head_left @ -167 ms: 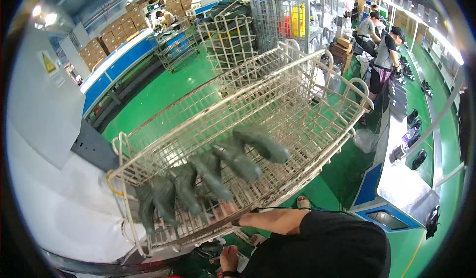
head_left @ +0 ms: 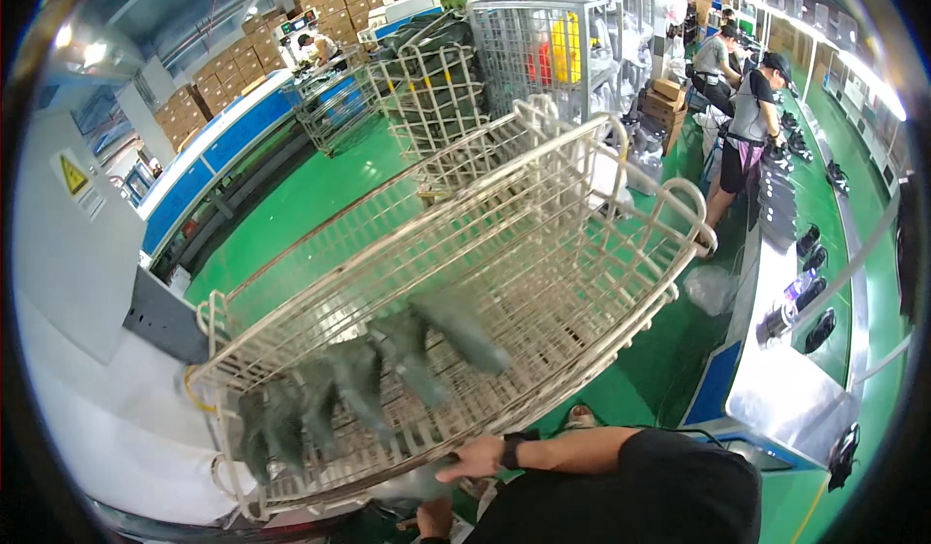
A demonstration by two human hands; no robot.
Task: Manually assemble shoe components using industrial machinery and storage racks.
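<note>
Crossing mid-frame over green floor [head_left: 301, 200], the basket [head_left: 582, 311] holds forms [head_left: 458, 331], long axes slanting down-right; right hand [head_left: 475, 459] and left hand [head_left: 434, 517] blur, finger closure unclear.

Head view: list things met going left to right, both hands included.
Yellow warning triangle → leftmost grey-green shoe-shaped piece → left hand → right hand → clear plastic bag → lowest black shoe

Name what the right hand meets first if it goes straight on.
The right hand would likely meet the blurred grey-green piece just ahead, then perhaps the wire basket; depth is unclear.
</note>
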